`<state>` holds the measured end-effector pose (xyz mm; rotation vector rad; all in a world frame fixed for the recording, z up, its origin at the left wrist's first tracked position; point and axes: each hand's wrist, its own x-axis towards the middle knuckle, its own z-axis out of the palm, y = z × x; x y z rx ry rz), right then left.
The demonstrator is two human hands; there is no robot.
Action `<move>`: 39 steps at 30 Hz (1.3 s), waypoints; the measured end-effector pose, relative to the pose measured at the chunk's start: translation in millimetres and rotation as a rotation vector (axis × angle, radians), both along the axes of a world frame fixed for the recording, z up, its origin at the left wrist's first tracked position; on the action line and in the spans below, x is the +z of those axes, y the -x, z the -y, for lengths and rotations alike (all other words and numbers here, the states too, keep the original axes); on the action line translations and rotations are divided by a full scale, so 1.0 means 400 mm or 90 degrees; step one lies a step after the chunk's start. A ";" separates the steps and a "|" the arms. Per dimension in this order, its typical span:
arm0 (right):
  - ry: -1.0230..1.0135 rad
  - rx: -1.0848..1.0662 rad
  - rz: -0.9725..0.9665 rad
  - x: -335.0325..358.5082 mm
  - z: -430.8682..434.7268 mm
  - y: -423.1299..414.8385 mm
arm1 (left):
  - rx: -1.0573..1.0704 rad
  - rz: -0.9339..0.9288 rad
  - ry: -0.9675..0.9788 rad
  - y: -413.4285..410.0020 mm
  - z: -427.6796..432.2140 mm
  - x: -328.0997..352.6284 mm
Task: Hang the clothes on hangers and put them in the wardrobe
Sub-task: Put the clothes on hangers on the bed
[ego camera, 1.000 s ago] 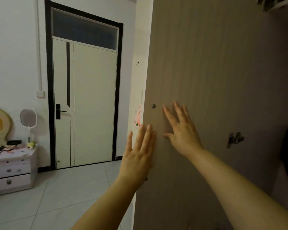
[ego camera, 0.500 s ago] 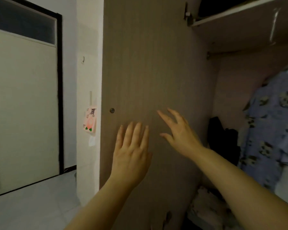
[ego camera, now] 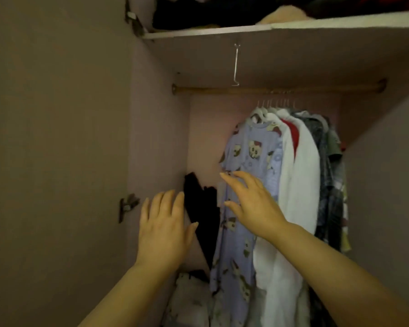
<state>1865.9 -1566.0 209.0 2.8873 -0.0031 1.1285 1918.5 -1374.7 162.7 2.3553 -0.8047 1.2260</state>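
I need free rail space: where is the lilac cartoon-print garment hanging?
In the head view, the lilac cartoon-print garment hangs leftmost on the rail, beside the white fleece, just behind the right hand.

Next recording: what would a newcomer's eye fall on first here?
Two bare hands reach into the open wardrobe: left hand low at centre, right hand before a lilac cartoon-print garment. Hung clothes crowd the right half of the rail, under a shelf piled with dark clothing.

Two hands (ego camera: 162, 230) (ego camera: 253, 204), one rail (ego camera: 279, 88), one shelf (ego camera: 269, 25), one wire hook (ego camera: 236, 64), two hinges (ego camera: 128, 206), roughly six hung garments (ego camera: 300, 185)
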 end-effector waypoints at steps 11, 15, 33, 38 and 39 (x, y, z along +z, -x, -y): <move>0.265 -0.170 0.017 0.146 0.290 -0.200 | -0.065 -0.036 0.024 -0.224 0.342 0.059; 0.352 -0.269 0.041 0.243 0.417 -0.264 | -0.074 -0.024 0.032 -0.306 0.462 0.110; 0.226 -0.427 0.075 0.337 0.840 -0.280 | -0.222 0.044 0.066 -0.562 0.858 0.332; 0.193 -0.374 0.180 0.408 0.767 -0.396 | -0.272 0.104 0.123 -0.659 0.889 0.489; 0.201 -0.360 0.195 0.427 0.752 -0.424 | -0.279 0.106 0.137 -0.678 0.891 0.515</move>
